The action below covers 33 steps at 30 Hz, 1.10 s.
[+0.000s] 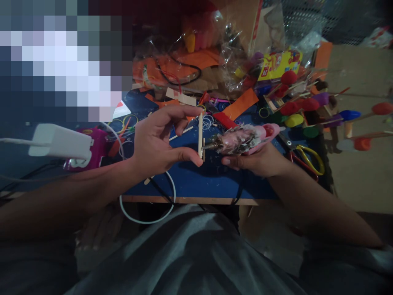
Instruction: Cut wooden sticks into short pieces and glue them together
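My left hand (159, 141) pinches a wooden craft stick (200, 135) upright between thumb and forefinger, over a blue board (196, 180). My right hand (258, 159) grips a pink glue gun (245, 138) crusted with dried glue. The gun's nozzle points left and meets the lower end of the stick. Both hands hover just above the board, close together.
A white charger block (61, 141) with cable lies at the left. Rubber bands (208, 121), orange paper pieces (241, 104) and a yellow box (279, 63) litter the back. Stick-and-bottle-cap models (307, 106) and yellow-handled pliers (307, 159) sit at the right. A white cable loop (147, 217) hangs off the front edge.
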Available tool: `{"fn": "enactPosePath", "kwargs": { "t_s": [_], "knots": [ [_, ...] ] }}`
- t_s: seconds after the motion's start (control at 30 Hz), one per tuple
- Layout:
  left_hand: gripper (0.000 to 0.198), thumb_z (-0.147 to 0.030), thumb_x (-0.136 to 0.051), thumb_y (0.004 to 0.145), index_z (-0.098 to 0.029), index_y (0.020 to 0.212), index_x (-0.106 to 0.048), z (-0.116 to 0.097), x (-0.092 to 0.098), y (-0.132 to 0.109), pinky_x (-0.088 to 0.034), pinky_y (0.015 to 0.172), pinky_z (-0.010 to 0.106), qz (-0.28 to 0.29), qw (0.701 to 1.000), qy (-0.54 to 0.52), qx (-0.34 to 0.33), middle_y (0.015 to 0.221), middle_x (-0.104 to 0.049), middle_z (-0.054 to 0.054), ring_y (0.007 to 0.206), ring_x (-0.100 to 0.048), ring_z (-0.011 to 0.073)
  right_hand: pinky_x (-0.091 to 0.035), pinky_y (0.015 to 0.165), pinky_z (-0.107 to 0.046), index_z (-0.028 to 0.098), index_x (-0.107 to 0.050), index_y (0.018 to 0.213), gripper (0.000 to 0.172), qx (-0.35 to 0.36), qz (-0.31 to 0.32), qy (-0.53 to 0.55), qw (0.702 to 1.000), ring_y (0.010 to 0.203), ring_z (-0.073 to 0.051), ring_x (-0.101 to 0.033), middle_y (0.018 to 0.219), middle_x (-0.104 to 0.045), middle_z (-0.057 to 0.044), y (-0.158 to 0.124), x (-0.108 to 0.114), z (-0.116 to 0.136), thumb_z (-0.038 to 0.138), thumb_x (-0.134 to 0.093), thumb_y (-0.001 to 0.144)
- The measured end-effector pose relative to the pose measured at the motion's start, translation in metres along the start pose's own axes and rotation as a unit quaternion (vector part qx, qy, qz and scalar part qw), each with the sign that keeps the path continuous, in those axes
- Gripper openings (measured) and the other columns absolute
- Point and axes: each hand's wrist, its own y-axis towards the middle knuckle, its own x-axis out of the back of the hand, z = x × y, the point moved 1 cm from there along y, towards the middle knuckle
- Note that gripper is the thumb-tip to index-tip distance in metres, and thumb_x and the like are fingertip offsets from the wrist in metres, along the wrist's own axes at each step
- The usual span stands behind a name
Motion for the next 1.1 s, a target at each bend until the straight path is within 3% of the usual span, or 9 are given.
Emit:
{"fn": "enactPosePath", "kwargs": {
  "t_s": [0.23,0.37,0.43,0.53,0.57,0.63,0.77,0.97,1.1],
  "knots": [
    [0.089,-0.070,-0.112,0.056,-0.033,0.134,-0.089,0.009,0.001,0.003,-0.046,0.064,0.031,-0.015,1.000,-0.026,0.005,0.076,-0.060,-0.005,0.065,-0.053,0.0118,-0.044,0.041,-0.023,0.022,-0.074,0.088,0.034,-0.033,-0.012,-0.025,0.999,0.049,-0.010,-0.052,0.061,-0.061,0.007,-0.001,0.001,0.001,0.042,-0.101,0.082],
    [0.087,-0.064,-0.113,0.062,-0.033,0.139,-0.088,-0.007,-0.002,0.004,-0.044,0.065,0.030,0.011,0.999,-0.042,-0.013,0.081,-0.064,-0.004,0.069,-0.053,0.0115,-0.044,0.042,-0.024,0.023,-0.077,0.096,0.032,-0.036,-0.012,-0.013,0.999,0.049,-0.010,-0.051,0.064,-0.062,0.007,-0.001,0.000,0.001,0.043,-0.099,0.084],
    [0.071,-0.065,-0.105,0.075,-0.036,0.137,-0.088,-0.017,-0.005,0.002,-0.047,0.076,0.032,-0.022,0.996,-0.016,0.085,0.086,-0.064,-0.003,0.077,-0.054,0.0128,-0.043,0.042,-0.024,0.023,-0.077,0.099,0.031,-0.036,-0.010,-0.008,0.999,0.049,-0.010,-0.050,0.065,-0.062,0.007,-0.001,0.000,0.001,0.042,-0.098,0.086],
    [0.069,-0.073,-0.098,0.076,-0.035,0.132,-0.089,-0.024,-0.006,0.000,-0.048,0.081,0.033,-0.038,0.990,0.011,0.136,0.087,-0.064,-0.002,0.079,-0.052,0.0131,-0.042,0.041,-0.023,0.022,-0.077,0.098,0.032,-0.032,-0.008,-0.007,0.999,0.048,-0.009,-0.050,0.066,-0.063,0.007,0.000,0.000,0.001,0.043,-0.098,0.085],
    [0.069,-0.072,-0.099,0.075,-0.035,0.132,-0.088,-0.021,-0.006,0.000,-0.049,0.080,0.033,-0.039,0.991,0.010,0.125,0.088,-0.064,-0.002,0.079,-0.053,0.0131,-0.042,0.041,-0.023,0.022,-0.077,0.098,0.033,-0.031,-0.006,-0.007,0.999,0.048,-0.009,-0.050,0.065,-0.062,0.007,0.000,0.000,0.001,0.044,-0.098,0.085],
    [0.085,-0.071,-0.109,0.061,-0.035,0.134,-0.088,-0.013,-0.004,0.001,-0.045,0.066,0.032,-0.005,1.000,-0.022,0.010,0.080,-0.061,-0.005,0.070,-0.052,0.0122,-0.043,0.042,-0.023,0.022,-0.077,0.098,0.034,-0.035,-0.006,-0.009,0.999,0.049,-0.009,-0.051,0.066,-0.062,0.006,-0.001,0.000,0.001,0.044,-0.099,0.085],
    [0.084,-0.077,-0.105,0.065,-0.035,0.135,-0.087,0.002,-0.001,0.000,-0.046,0.066,0.034,-0.013,1.000,-0.005,0.020,0.080,-0.060,-0.004,0.070,-0.055,0.0139,-0.045,0.042,-0.023,0.022,-0.078,0.097,0.034,-0.045,-0.016,-0.009,0.999,0.049,-0.009,-0.051,0.065,-0.062,0.006,-0.001,0.001,-0.001,0.043,-0.100,0.083],
    [0.078,-0.072,-0.104,0.073,-0.035,0.140,-0.086,0.002,-0.001,-0.001,-0.046,0.068,0.032,-0.010,1.000,0.000,0.017,0.083,-0.063,-0.003,0.073,-0.055,0.0131,-0.044,0.041,-0.024,0.023,-0.077,0.097,0.033,-0.035,-0.018,-0.012,0.999,0.048,-0.010,-0.050,0.066,-0.063,0.006,0.000,0.000,0.000,0.043,-0.099,0.083],
    [0.084,-0.073,-0.108,0.066,-0.036,0.139,-0.087,0.002,0.000,0.000,-0.046,0.064,0.031,0.000,1.000,-0.015,-0.001,0.083,-0.066,-0.003,0.070,-0.053,0.0127,-0.044,0.042,-0.024,0.024,-0.075,0.096,0.034,-0.046,-0.009,-0.012,0.999,0.049,-0.010,-0.050,0.064,-0.060,0.008,0.000,-0.001,0.003,0.041,-0.100,0.081]
  ]
}}
